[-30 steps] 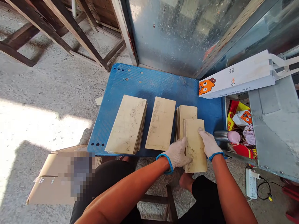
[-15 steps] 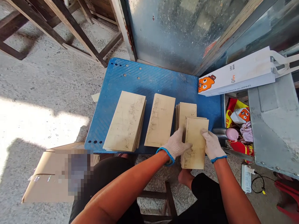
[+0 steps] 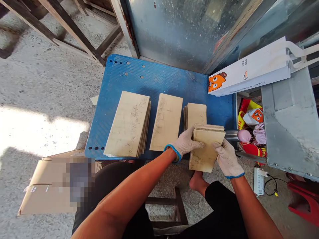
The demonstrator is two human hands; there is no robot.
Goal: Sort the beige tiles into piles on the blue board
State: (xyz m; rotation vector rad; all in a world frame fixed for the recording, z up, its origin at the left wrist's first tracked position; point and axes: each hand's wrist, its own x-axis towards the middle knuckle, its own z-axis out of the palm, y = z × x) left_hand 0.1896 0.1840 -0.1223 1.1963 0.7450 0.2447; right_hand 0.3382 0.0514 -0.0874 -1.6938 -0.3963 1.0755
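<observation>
Between my two gloved hands is a stack of cream rectangular boards (image 3: 205, 147), tilted so its far edges show, over the table's front edge. My left hand (image 3: 186, 143) grips its left side, thumb on the top board. My right hand (image 3: 226, 157) grips the right side, thumb also on top; its other fingers are behind the stack. Just beyond lies another pile of boards (image 3: 196, 113), partly covered by the held stack. A low pile of boards (image 3: 166, 121) with dark smudges lies left of my left hand. Farther left is a taller, leaning stack (image 3: 127, 122).
Everything lies on a blue plastic table (image 3: 174, 78). A white paper bag (image 3: 251, 71) and a grey metal cabinet (image 3: 289, 116) stand right. A steel flask with pink lid (image 3: 243, 136) lies near my right hand. A cardboard box (image 3: 47, 186) and power strip (image 3: 258, 181) sit on the floor.
The held stack has tilted, its far edge raised, now showing the edges of several boards. Both hands stay on it. The whole view has shifted slightly.
</observation>
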